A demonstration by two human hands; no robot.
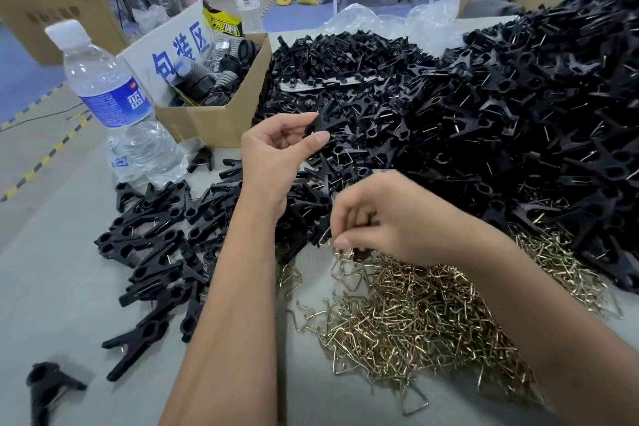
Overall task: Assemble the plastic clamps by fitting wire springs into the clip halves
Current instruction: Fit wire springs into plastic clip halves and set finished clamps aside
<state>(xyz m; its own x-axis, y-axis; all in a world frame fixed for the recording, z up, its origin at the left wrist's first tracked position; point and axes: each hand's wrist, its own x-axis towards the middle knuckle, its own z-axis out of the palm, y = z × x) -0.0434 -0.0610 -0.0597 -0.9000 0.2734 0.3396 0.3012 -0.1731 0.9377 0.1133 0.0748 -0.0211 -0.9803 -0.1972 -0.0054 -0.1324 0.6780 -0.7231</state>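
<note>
- A huge heap of black clip halves (484, 107) covers the far side of the table (52, 270), far too many to count.
- Brass wire springs (415, 315) lie in a loose pile near me.
- One cardboard box (214, 117) holds black ribbed parts and a sign.
- Two water bottles (114, 104) stand upright.
- Left hand (276, 156) pinches one clip half (320, 124).
- Right hand (380, 221), fingers curled, picks at the springs; whether it grips one I cannot tell.

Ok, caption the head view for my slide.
Left hand pinches a black clip half; right hand picks among brass wire springs.
</note>
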